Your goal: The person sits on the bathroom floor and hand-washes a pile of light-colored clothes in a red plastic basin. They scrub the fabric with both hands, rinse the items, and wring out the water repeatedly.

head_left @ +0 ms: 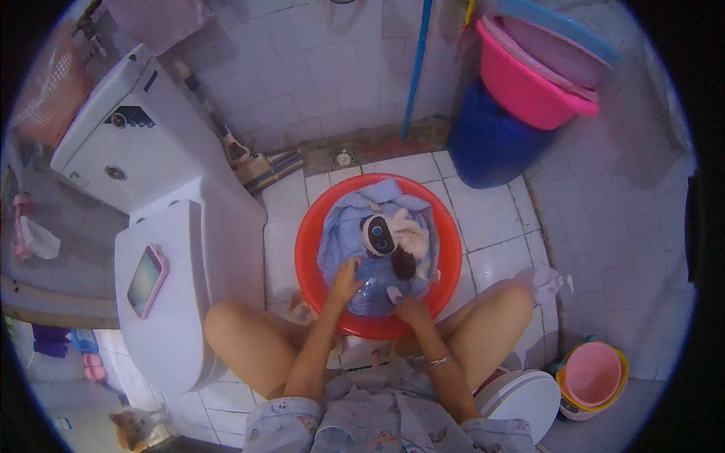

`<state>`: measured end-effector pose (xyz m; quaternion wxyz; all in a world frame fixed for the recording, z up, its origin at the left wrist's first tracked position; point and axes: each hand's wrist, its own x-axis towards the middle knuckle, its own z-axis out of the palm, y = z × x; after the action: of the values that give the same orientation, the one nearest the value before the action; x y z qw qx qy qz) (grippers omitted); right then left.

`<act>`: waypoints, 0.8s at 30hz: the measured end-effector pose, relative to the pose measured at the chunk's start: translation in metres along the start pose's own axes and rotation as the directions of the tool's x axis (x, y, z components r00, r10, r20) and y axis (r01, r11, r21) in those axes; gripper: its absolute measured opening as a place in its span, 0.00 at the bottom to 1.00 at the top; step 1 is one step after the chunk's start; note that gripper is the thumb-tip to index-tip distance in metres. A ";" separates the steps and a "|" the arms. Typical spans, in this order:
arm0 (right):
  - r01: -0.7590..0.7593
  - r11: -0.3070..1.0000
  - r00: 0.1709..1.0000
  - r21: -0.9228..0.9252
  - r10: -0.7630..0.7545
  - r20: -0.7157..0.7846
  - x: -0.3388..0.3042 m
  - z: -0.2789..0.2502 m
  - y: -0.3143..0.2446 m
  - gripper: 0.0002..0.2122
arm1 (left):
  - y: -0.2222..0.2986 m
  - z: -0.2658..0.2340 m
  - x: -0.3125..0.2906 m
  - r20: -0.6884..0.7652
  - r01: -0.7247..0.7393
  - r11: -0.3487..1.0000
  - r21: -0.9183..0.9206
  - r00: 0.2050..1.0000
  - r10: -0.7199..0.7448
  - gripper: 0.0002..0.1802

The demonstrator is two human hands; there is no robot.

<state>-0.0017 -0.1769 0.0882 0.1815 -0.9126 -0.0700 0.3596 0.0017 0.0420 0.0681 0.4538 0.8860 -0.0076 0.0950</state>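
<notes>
A red basin (455, 264) stands on the floor between my knees, with light blue cloth (340, 226) heaped inside. On the cloth lies a soft white item (411, 234) with a dark patch and two blue eye-like rings, perhaps a plush toy. In the near half of the basin is a shiny blue area (370, 293); whether it is water or a wet board I cannot tell. My left hand (346, 281) rests at its left side, fingers apart, holding nothing I can see. My right hand (410, 308) is closed round a small white object (394, 295), its kind unclear.
A white toilet (162, 317) stands left, a phone (147, 281) on its lid. Back right, pink basins (521, 83) sit on a blue barrel (491, 143). Right are a pump bottle (555, 283) and small buckets (593, 374). A cat (136, 429) is lower left.
</notes>
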 end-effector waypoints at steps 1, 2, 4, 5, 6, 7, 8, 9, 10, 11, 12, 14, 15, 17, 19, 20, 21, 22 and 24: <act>0.031 0.999 1.000 -0.014 -0.031 0.004 0.014 0.015 0.018 0.25 | 0.002 0.004 -0.001 -0.020 0.012 1.000 -0.024 1.000 -0.013 0.27; 0.067 0.997 0.998 -0.029 -0.066 0.013 0.017 0.018 0.020 0.25 | 0.006 0.005 -0.002 -0.043 0.028 0.999 -0.044 0.999 -0.030 0.26; -0.016 1.000 0.998 -0.020 0.017 0.063 0.014 0.013 0.011 0.23 | 0.013 0.000 -0.006 -0.066 0.074 0.996 -0.052 0.995 -0.077 0.26; -0.058 0.998 0.994 -0.018 0.059 0.088 0.007 0.004 0.001 0.22 | 0.019 -0.004 -0.007 -0.066 0.103 0.994 -0.043 0.992 -0.106 0.25; -0.041 0.999 0.996 -0.027 0.043 0.081 -0.001 -0.005 -0.007 0.22 | 0.023 -0.006 -0.008 -0.065 0.131 0.991 -0.035 0.989 -0.133 0.25; -0.025 0.999 0.997 -0.036 0.027 0.072 -0.008 -0.014 -0.015 0.22 | 0.024 -0.008 -0.008 -0.066 0.132 0.991 -0.019 0.989 -0.133 0.25; -0.008 0.999 0.998 -0.044 0.011 0.064 -0.011 -0.018 -0.018 0.22 | 0.024 -0.010 -0.007 -0.067 0.132 0.991 -0.004 0.989 -0.132 0.26; -0.019 0.999 0.998 -0.042 0.021 0.057 -0.010 -0.016 -0.017 0.21 | 0.024 -0.012 -0.006 -0.067 0.133 0.991 0.012 0.989 -0.132 0.26; -0.034 0.999 0.998 -0.040 0.036 0.049 -0.010 -0.015 -0.016 0.21 | 0.027 -0.013 -0.004 -0.087 0.120 0.993 -0.013 0.989 -0.121 0.27; -0.049 0.998 0.998 -0.037 0.051 0.042 -0.010 -0.015 -0.014 0.21 | 0.029 -0.014 -0.003 -0.108 0.107 0.994 -0.038 0.988 -0.111 0.28; -0.042 0.998 0.998 -0.038 0.044 0.048 -0.010 -0.014 -0.012 0.21 | 0.030 -0.013 -0.002 -0.128 0.094 0.994 -0.062 0.987 -0.101 0.29; -0.019 0.999 0.998 -0.041 0.021 0.062 -0.016 -0.022 -0.019 0.22 | 0.027 -0.015 -0.004 -0.136 0.139 0.987 -0.084 0.979 -0.150 0.31; -0.005 0.999 0.997 -0.050 0.009 0.079 -0.015 -0.023 -0.021 0.23 | 0.026 -0.016 -0.005 -0.139 0.162 0.982 -0.095 0.975 -0.174 0.32; 0.016 0.998 0.993 -0.065 -0.009 0.116 -0.014 -0.024 -0.020 0.24 | 0.030 -0.017 -0.004 -0.152 0.216 0.969 -0.117 0.961 -0.232 0.33; -0.043 0.998 0.995 -0.050 0.047 0.084 -0.013 -0.022 -0.022 0.25 | 0.030 -0.017 -0.004 -0.181 0.217 0.972 -0.090 0.956 -0.230 0.34; -0.072 0.997 0.995 -0.042 0.074 0.068 -0.013 -0.021 -0.022 0.26 | 0.028 -0.016 -0.003 -0.203 0.192 0.980 -0.052 0.959 -0.198 0.34; -0.023 0.999 0.999 -0.024 0.024 0.038 -0.008 -0.013 -0.017 0.24 | 0.025 -0.015 -0.004 -0.223 0.167 0.986 -0.013 0.961 -0.165 0.35; 0.023 1.000 1.000 -0.007 -0.023 0.004 0.000 -0.003 -0.008 0.22 | 0.021 -0.013 -0.004 -0.215 0.151 0.988 0.020 0.966 -0.143 0.35; 0.072 0.997 0.992 0.019 -0.070 -0.106 0.009 0.009 -0.004 0.20 | 0.010 -0.013 -0.009 -0.200 0.123 0.988 0.089 0.974 -0.103 0.35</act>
<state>-0.0007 -0.1685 0.0780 0.2078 -0.9252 -0.0887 0.3049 -0.0105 0.0458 0.0823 0.4116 0.8933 0.0922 0.1554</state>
